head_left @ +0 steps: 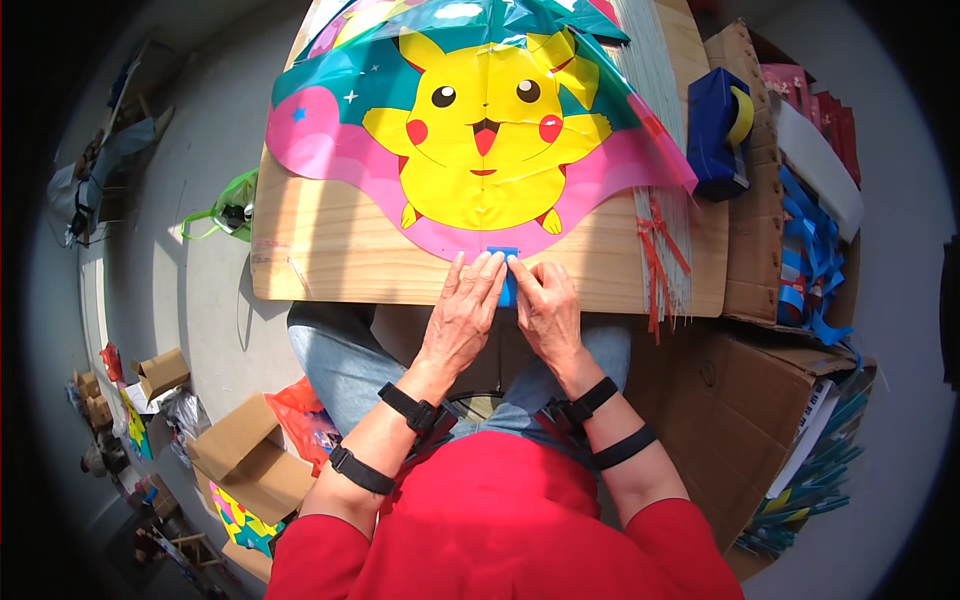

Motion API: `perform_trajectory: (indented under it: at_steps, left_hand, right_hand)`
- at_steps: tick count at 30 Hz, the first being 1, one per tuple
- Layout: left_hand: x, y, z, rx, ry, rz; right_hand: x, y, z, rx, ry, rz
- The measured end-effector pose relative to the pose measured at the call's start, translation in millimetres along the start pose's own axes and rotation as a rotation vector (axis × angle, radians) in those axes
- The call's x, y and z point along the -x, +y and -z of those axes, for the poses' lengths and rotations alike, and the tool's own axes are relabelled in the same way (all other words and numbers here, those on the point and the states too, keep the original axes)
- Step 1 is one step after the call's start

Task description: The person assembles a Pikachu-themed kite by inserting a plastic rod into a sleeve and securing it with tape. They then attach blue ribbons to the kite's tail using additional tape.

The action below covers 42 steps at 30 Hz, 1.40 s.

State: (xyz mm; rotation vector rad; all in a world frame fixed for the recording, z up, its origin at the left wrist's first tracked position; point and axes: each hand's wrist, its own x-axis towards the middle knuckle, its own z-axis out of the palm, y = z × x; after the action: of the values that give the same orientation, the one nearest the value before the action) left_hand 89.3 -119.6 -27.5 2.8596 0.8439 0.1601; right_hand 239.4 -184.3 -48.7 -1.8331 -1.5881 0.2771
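Note:
A thin plastic kite sheet [480, 185] lies spread on the wooden board, printed with a yellow cartoon character on pink and teal. At its near point, a short blue strip [508, 292] crosses the sheet's edge and hangs past the board's rim. My left hand [460, 310] has its fingers pressed together, the tips against the strip's left side. From the right, my right hand [550, 305] pinches at the strip, forefinger extended and the other fingers curled. Both thumbs are mostly hidden, so their exact hold is unclear.
The wooden board [340, 265] carries a bundle of thin white rods [650, 80] tied with red ribbon [657, 240]. Right of it stands a blue tape dispenser [715, 135]. A cardboard box [755, 180] holds blue ribbons [815, 260]. An open carton [250, 455] sits lower left.

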Motion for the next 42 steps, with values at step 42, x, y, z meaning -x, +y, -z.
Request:
perform_trajectory:
  at_steps: [42]
  left_hand:
    - [-4.5,3.6,23.0,-0.154,-0.083,-0.044]
  right_hand:
    - [-134.6,216.6,225.0,-0.429,0.261,-1.148]
